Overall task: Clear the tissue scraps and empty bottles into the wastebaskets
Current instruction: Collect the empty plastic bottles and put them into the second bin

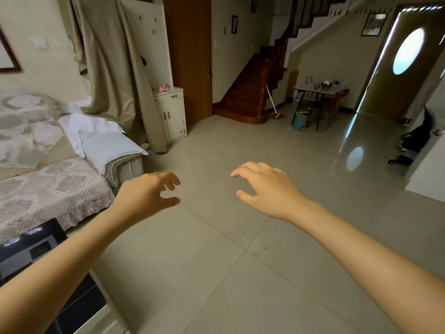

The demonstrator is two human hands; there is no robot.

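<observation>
My left hand (147,195) and my right hand (267,189) are both stretched out in front of me above the tiled floor (216,261), palms down. The fingers of each hang loosely curled and hold nothing. I see no tissue scraps or bottles near the hands. A teal bucket-like container (299,120) stands on the floor under a small table (317,90) far across the room; I cannot tell whether it is a wastebasket.
A covered sofa (48,184) with white pillows (106,145) runs along the left. A black glossy table edge (36,244) sits at lower left. A white cabinet (172,112), a wooden door, stairs (250,92) and a broom (274,104) stand at the back. A dark bag (414,138) lies at the right.
</observation>
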